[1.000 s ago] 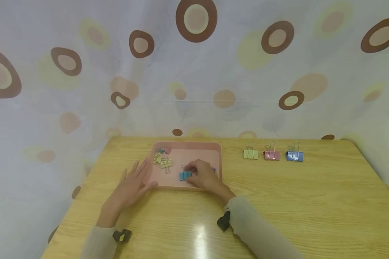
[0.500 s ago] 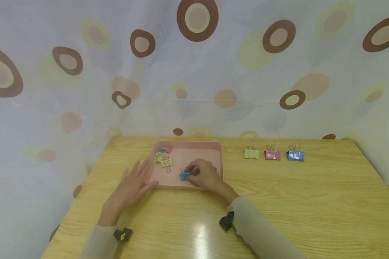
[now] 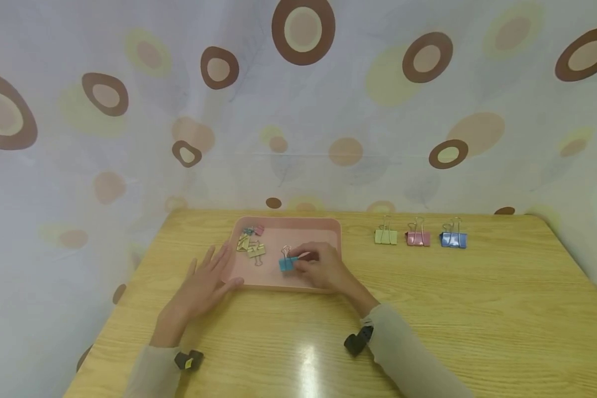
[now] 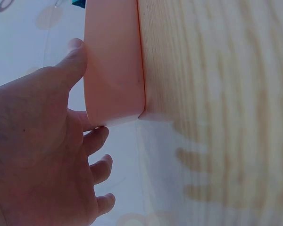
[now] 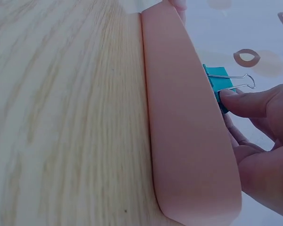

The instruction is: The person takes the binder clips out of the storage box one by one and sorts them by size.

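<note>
A pink tray [image 3: 308, 225] sits on the wooden table. My right hand [image 3: 320, 267] pinches a teal binder clip [image 3: 286, 263] and holds it just above the tray floor; in the right wrist view the teal clip [image 5: 219, 81] shows above the tray wall [image 5: 184, 141] at my fingertips [image 5: 228, 95]. My left hand [image 3: 205, 283] lies flat with straight fingers against the tray's left front corner, thumb on the tray wall [image 4: 113, 70]. Several yellow clips [image 3: 249, 246] and a small pink clip [image 3: 257, 229] lie in the tray's far left corner.
Three large binder clips stand in a row at the table's back right: yellow-green [image 3: 385, 235], pink [image 3: 418, 237] and blue [image 3: 453, 239]. A patterned curtain hangs behind the table. Bare wood spreads in front and to the right.
My right hand has lifted the teal clip off the tray floor and drawn it slightly up and back. The left hand has stayed at the tray's corner.
</note>
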`<state>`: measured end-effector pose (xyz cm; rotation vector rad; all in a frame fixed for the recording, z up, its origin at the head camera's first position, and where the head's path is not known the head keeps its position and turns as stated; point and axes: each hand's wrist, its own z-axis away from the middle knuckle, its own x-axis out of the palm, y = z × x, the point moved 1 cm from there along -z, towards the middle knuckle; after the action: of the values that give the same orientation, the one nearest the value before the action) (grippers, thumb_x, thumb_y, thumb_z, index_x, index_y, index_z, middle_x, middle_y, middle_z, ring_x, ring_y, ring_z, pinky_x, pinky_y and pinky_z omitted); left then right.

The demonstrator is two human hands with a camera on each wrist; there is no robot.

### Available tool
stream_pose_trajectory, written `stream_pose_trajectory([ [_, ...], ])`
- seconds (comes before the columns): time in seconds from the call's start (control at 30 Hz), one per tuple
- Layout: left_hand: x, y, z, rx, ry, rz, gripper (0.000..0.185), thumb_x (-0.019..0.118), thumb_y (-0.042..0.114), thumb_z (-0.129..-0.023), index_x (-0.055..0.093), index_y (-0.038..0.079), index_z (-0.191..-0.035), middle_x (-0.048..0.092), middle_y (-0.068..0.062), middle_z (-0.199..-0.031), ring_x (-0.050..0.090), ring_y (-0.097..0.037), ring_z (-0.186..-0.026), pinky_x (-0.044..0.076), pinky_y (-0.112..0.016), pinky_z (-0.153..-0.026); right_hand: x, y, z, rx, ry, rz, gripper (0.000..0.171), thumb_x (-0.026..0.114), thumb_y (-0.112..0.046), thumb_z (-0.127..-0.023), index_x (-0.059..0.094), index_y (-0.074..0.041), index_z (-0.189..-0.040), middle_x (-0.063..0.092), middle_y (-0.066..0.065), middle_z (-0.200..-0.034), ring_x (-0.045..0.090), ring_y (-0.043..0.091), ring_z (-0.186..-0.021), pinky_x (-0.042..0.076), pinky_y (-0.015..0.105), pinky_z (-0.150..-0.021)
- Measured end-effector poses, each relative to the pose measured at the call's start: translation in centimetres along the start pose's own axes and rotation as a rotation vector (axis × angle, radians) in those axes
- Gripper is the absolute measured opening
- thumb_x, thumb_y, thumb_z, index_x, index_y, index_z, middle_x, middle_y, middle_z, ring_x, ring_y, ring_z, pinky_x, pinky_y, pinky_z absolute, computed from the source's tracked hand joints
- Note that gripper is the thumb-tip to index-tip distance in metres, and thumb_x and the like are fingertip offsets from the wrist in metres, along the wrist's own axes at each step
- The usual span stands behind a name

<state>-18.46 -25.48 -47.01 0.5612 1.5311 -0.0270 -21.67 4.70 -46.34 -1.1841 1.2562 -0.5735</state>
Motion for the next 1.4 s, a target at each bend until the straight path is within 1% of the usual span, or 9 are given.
stream_pose_trajectory([
  [0.2, -0.1, 0.0, -0.3, 0.009, -0.006, 0.006, 0.079, 0.052, 0.05, -0.105, 0.026, 0.002, -0.162, 0.02, -0.015, -0.169, 0.013, -0.047, -0.153, 0.008, -0.074, -0.117, -0.9, 0.0, 0.7, -0.034, -0.001, -0.052, 0.018, 0.077, -0.004, -0.092, 0.078, -0.002, -0.11, 0.075, 0.012, -0.112, 0.072, 0.03, -0.099, 0.059, 0.04, -0.088],
  [0.33, 0.0, -0.2, -0.4, 0.017, -0.004, 0.011, 0.079, 0.052, 0.051, -0.105, 0.026, 0.003, -0.162, 0.019, -0.014, -0.169, 0.013, -0.047, -0.154, 0.007, -0.074, -0.117, -1.3, 0.1, 1.3, -0.042, 0.029, -0.063, 0.019, 0.08, -0.006, -0.09, 0.078, -0.002, -0.108, 0.075, 0.012, -0.109, 0.073, 0.028, -0.096, 0.06, 0.038, -0.086],
  [0.47, 0.1, -0.6, -0.4, 0.021, -0.001, 0.019, 0.079, 0.052, 0.051, -0.105, 0.026, 0.003, -0.162, 0.019, -0.014, -0.169, 0.013, -0.047, -0.154, 0.007, -0.074, -0.117, -1.6, 0.2, 2.1, -0.064, 0.059, -0.087, 0.017, 0.079, -0.005, -0.089, 0.077, -0.002, -0.106, 0.074, 0.012, -0.108, 0.073, 0.029, -0.095, 0.06, 0.036, -0.084],
  [0.6, 0.0, -1.0, -0.2, 0.011, -0.012, 0.029, 0.08, 0.051, 0.052, -0.105, 0.024, 0.004, -0.163, 0.018, -0.014, -0.17, 0.011, -0.047, -0.154, 0.005, -0.074, -0.117, -2.1, 0.2, 2.8, -0.071, 0.079, -0.102, 0.018, 0.078, -0.005, -0.09, 0.077, -0.002, -0.107, 0.074, 0.012, -0.109, 0.071, 0.031, -0.097, 0.058, 0.039, -0.087],
  [0.7, -0.2, -1.1, -0.1, -0.001, -0.023, 0.03, 0.08, 0.05, 0.052, -0.105, 0.022, 0.005, -0.163, 0.017, -0.014, -0.17, 0.009, -0.046, -0.154, 0.004, -0.073, -0.117, -2.6, 0.3, 3.2, -0.074, 0.088, -0.103, 0.019, 0.078, -0.006, -0.09, 0.076, -0.002, -0.108, 0.073, 0.012, -0.11, 0.071, 0.031, -0.098, 0.058, 0.04, -0.089],
  [0.87, -0.5, -1.5, 0.4, -0.012, -0.033, 0.012, 0.079, 0.049, 0.052, -0.106, 0.022, 0.005, -0.163, 0.017, -0.014, -0.17, 0.009, -0.046, -0.154, 0.004, -0.072, -0.118, -3.3, 0.6, 3.9, -0.067, 0.113, -0.109, 0.019, 0.078, -0.004, -0.09, 0.075, -0.004, -0.109, 0.073, 0.01, -0.109, 0.071, 0.03, -0.098, 0.059, 0.032, -0.083],
  [0.97, -0.8, -1.7, 0.7, -0.017, -0.035, 0.003, 0.078, 0.049, 0.052, -0.106, 0.022, 0.006, -0.163, 0.017, -0.014, -0.17, 0.01, -0.047, -0.154, 0.004, -0.073, -0.117, -3.8, 0.7, 4.4, -0.054, 0.132, -0.107, 0.02, 0.078, -0.003, -0.09, 0.074, -0.005, -0.11, 0.073, 0.009, -0.11, 0.071, 0.029, -0.098, 0.059, 0.029, -0.08],
  [1.17, -1.1, -2.0, 1.3, -0.03, -0.035, -0.002, 0.079, 0.048, 0.053, -0.106, 0.022, 0.006, -0.163, 0.017, -0.015, -0.17, 0.01, -0.048, -0.154, 0.004, -0.073, -0.117, -4.8, 0.9, 5.0, -0.053, 0.17, -0.085, 0.022, 0.078, -0.003, -0.09, 0.073, -0.004, -0.111, 0.073, 0.012, -0.11, 0.072, 0.03, -0.098, 0.059, 0.028, -0.077],
  [1.4, -1.2, -2.0, 1.7, -0.024, -0.031, 0.005, 0.079, 0.049, 0.052, -0.106, 0.021, 0.005, -0.164, 0.017, -0.015, -0.17, 0.01, -0.048, -0.154, 0.005, -0.074, -0.117, -6.2, 1.7, 5.8, -0.037, 0.19, -0.05, 0.019, 0.076, -0.002, -0.091, 0.073, -0.001, -0.11, 0.072, 0.015, -0.109, 0.072, 0.031, -0.098, 0.059, 0.028, -0.08],
])
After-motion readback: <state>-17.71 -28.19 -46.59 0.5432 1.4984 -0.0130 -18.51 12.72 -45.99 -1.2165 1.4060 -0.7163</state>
